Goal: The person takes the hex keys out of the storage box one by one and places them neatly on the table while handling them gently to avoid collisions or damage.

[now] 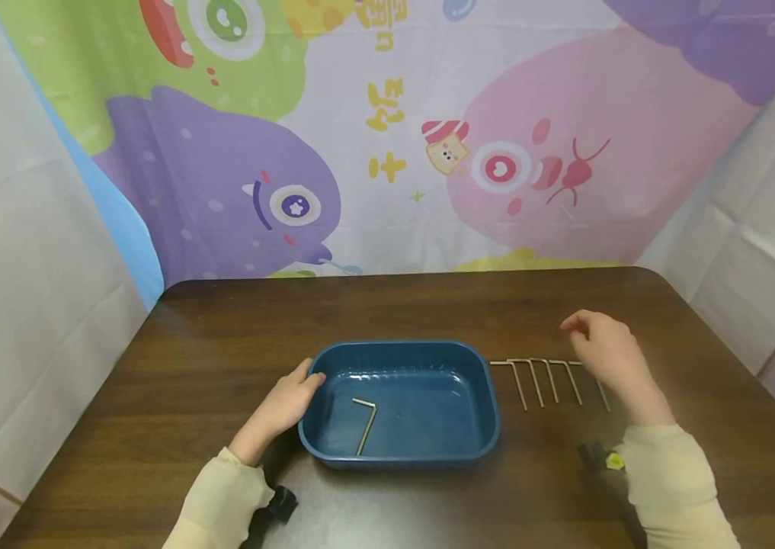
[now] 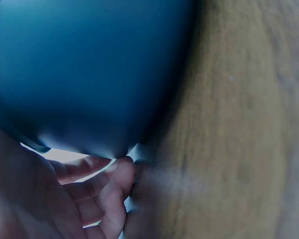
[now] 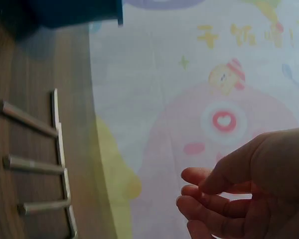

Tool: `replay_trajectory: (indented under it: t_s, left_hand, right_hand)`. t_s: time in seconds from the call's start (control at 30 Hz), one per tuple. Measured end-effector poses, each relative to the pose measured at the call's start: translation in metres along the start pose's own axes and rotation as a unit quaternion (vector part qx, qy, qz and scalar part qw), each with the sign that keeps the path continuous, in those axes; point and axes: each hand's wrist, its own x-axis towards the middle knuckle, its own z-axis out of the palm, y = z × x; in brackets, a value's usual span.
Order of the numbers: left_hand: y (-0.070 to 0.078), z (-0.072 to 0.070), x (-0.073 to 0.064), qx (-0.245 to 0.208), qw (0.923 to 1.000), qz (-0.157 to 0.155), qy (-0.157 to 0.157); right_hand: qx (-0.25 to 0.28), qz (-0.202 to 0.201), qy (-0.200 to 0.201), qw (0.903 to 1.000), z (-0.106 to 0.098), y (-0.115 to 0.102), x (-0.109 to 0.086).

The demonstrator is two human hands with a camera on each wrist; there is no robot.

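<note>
A blue rectangular tray (image 1: 397, 460) stands on the table, with one L-shaped hex key (image 1: 366, 427) lying in its left part. My left hand (image 1: 287, 400) grips the tray's left end, thumb over the rim and fingers along the outer wall; the left wrist view shows those curled fingers (image 2: 122, 174) close under the tray's side. To the tray's right, several metal hex keys (image 1: 534, 381) lie in a row, their short arms at the far side. Above the row's right end hovers my right hand (image 1: 606, 351), fingers loosely bent and holding nothing, partly covering the last key.
The brown wooden table (image 1: 236, 320) extends around the tray. Behind it hangs a cartoon-printed cloth (image 1: 394, 229), with pale coverings (image 1: 737, 229) at both sides. A dark strap with a yellow-green piece (image 1: 614, 460) sits at the right wrist, a black piece (image 1: 283, 504) at the left.
</note>
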Motion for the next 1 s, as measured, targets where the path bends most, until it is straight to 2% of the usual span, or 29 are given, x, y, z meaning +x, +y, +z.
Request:
replay_trajectory:
  t_s: [0.17, 0.37, 0.53, 0.73, 1.0]
  left_hand:
    - [0.001, 0.0, 0.001, 0.001, 1.0, 0.001, 0.001]
    - [0.002, -0.001, 0.001, 0.003, 1.0, 0.001, 0.002]
    - [0.001, 0.0, -0.001, -0.004, 1.0, -0.006, -0.007]
    - [0.0, 0.0, -0.001, -0.01, 0.9998, -0.011, -0.011]
    - [0.001, -0.001, 0.0, -0.008, 0.9999, -0.01, -0.012]
  right_hand:
    - [0.004, -0.03, 0.02, 0.9993, 0.001, -0.016, -0.004]
    - [0.029, -0.051, 0.005, 0.9983, 0.004, -0.029, -0.006]
    - [0.028, -0.061, 0.0, 0.9978, 0.006, -0.033, -0.008]
    - [0.028, -0.066, 0.008, 0.9974, 0.008, -0.039, -0.012]
    - [0.025, -0.093, 0.014, 0.9952, 0.017, -0.054, -0.016]
